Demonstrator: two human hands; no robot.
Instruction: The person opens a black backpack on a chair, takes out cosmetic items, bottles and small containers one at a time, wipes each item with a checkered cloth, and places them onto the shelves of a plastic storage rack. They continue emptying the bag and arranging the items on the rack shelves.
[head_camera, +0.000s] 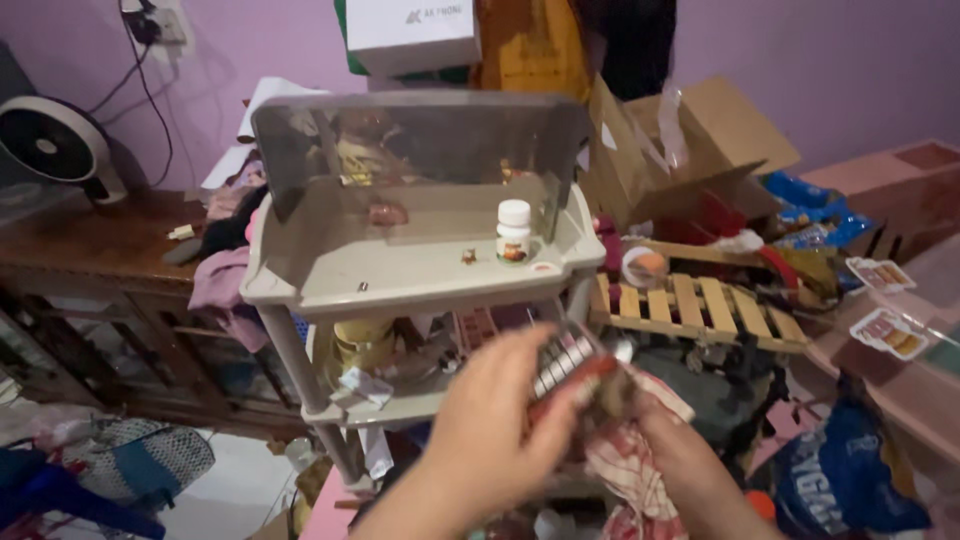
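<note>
Blister strip held between two hands in front of the grey rack

Blister strip (562, 357), the small red-edged card with rows of pale cells, sits in the lower middle of the head view, caught between both of the person's hands. Motion blur softens it, so its exact kind cannot be told for certain.

Head view: the left hand (495, 425) comes up from the bottom centre of the frame with its back to the camera; its fingers are curled around the strip's lower left end, gripping it. The right hand (672, 455) rises from the lower right and holds a red-and-white patterned cloth (632, 462) bunched in its closed fingers, with the cloth pressed against the strip's right end. Whether the right fingers also pinch the strip itself cannot be told, as the cloth and the blur hide the contact.

The strip's long axis runs on a slant, from lower left by the left hand's fingers to upper right towards the rack. The left hand is the nearer and covers more of it.

Behind the hands stands a grey plastic shelf rack (300, 275), in the centre of the frame. A white-capped bottle (513, 232) stands upright on its top tray, well apart from the hands. To the right lies a wooden slatted pallet (700, 305), with an open cardboard box (690, 130) above it in the upper right.
</note>
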